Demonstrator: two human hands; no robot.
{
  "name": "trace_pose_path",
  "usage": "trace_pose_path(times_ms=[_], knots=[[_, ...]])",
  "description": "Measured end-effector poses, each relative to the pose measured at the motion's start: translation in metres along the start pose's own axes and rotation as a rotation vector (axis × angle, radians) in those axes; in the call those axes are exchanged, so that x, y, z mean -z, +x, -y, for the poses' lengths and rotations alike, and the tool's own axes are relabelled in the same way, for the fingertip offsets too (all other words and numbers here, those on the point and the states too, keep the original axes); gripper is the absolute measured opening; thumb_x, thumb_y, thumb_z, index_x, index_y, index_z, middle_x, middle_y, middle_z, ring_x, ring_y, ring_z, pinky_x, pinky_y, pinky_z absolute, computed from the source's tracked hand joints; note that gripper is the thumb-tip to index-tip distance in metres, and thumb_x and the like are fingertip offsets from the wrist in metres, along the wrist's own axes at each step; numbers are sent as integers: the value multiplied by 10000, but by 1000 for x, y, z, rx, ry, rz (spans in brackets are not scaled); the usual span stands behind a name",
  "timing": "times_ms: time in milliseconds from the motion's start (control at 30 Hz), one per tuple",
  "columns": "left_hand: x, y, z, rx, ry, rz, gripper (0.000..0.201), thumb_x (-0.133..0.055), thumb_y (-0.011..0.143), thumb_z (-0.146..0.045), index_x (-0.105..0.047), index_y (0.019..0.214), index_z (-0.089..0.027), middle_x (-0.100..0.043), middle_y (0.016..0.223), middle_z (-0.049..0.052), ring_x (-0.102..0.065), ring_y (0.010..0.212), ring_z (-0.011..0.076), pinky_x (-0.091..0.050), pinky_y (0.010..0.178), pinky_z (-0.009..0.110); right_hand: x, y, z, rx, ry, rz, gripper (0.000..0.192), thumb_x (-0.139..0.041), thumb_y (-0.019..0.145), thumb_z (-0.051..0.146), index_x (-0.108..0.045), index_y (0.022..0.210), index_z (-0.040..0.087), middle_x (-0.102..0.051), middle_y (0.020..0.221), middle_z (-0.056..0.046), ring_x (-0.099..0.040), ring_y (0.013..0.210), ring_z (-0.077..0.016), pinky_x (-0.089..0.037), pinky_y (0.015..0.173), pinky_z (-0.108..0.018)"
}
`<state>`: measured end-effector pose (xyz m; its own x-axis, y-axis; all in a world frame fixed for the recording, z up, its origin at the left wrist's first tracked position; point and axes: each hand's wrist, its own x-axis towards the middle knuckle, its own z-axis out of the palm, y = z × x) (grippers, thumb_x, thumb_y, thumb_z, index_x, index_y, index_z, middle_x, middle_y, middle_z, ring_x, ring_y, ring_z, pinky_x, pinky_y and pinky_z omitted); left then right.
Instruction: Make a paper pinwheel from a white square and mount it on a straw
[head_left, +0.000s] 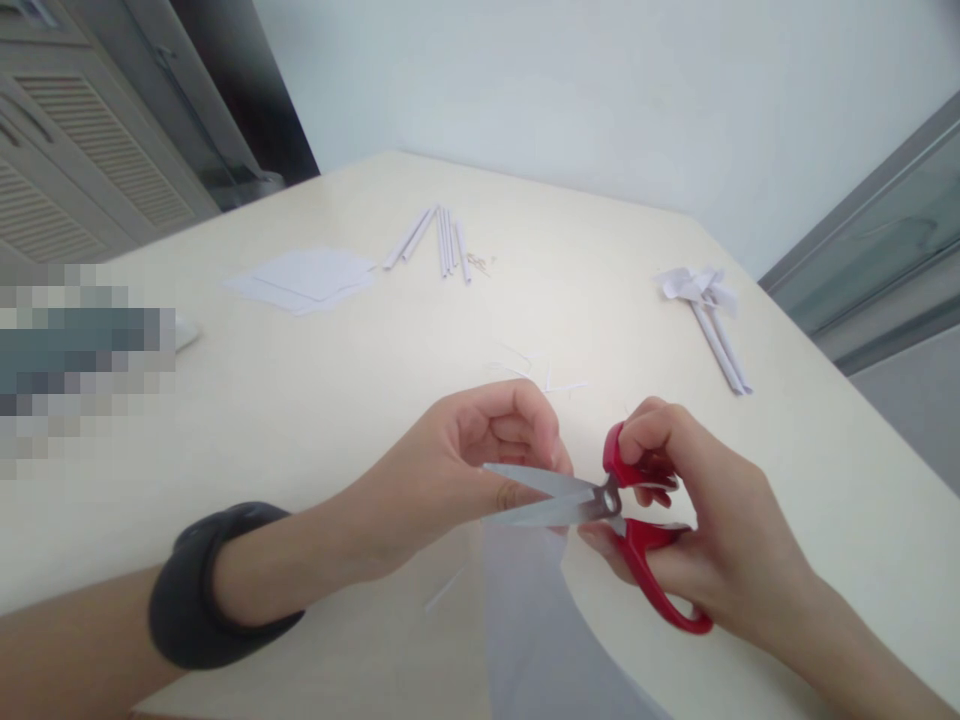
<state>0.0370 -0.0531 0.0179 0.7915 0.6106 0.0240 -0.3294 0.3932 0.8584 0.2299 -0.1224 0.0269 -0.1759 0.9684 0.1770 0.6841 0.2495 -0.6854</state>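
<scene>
A: Red-handled steel scissors [600,500] sit in the right hand [697,530], fingers curled tight through the loops, blades slightly parted around the top edge of a thin white paper sheet [532,620]

B: And the left hand [465,470]?

A: Closed in a pinch on that sheet's upper edge, just left of the scissors, above the pale cream worktop [300,420]

B: How would you cut it well?

A: I'd judge: keep the paper taut, feed it deep between the blades, and keep the pinching fingertips out of the blades' path

B: What else lies about?

A: Beyond the scissors, thin paper slivers [532,375]; far beyond and left, rolled white paper sticks [442,240] and flat white sheets [307,278]; beyond and right, a white paper pinwheel on sticks [705,300]
</scene>
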Motion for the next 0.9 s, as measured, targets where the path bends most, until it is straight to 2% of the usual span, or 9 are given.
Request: trace_pose_path(times_ms=[233, 500, 667, 767, 900], knots=[[-2, 0, -2, 31, 7, -40, 235, -697, 692, 22, -561, 725, -167, -655, 667, -47, -589, 623, 59, -448, 565, 126, 7, 6, -2, -62, 167, -18, 392, -758, 679, 236, -401, 840, 260, -459, 759, 54, -391, 599, -105, -369, 517, -239], [-2, 1, -3, 26, -31, -31, 194, -709, 707, -35, -569, 727, -168, -634, 698, -35, -565, 619, 66, -440, 543, 139, 8, 0, 4, 43, 116, 41, 410, -753, 660, 194, -414, 882, 257, -464, 808, 32, -401, 653, -124, -386, 563, -260], [-1, 1, -5, 56, 8, -61, 190, -733, 696, -73, -565, 701, -161, -622, 676, -33, -547, 609, 71, -431, 543, 151, 5, 1, 6, 48, 84, 32, 430, -759, 644, 179, -405, 874, 259, -469, 807, 34, -408, 648, -124, -407, 588, -266], [-1, 0, -3, 41, 27, -62, 185, -708, 709, -38, -606, 757, -185, -649, 702, -48, -567, 620, 59, -428, 551, 129, 6, 5, 3, -23, 92, 5, 385, -744, 678, 215, -412, 869, 261, -472, 791, 42, -427, 650, -122, -417, 593, -260], [-1, 1, -2, 77, 165, -129, 119, -713, 735, -107, -654, 774, -203, -646, 706, -55, -580, 674, 56, -440, 614, 124, 7, 11, -10, -251, -10, -35, 261, -658, 768, 334, -437, 879, 252, -547, 797, 23, -524, 687, -145, -454, 604, -281]])
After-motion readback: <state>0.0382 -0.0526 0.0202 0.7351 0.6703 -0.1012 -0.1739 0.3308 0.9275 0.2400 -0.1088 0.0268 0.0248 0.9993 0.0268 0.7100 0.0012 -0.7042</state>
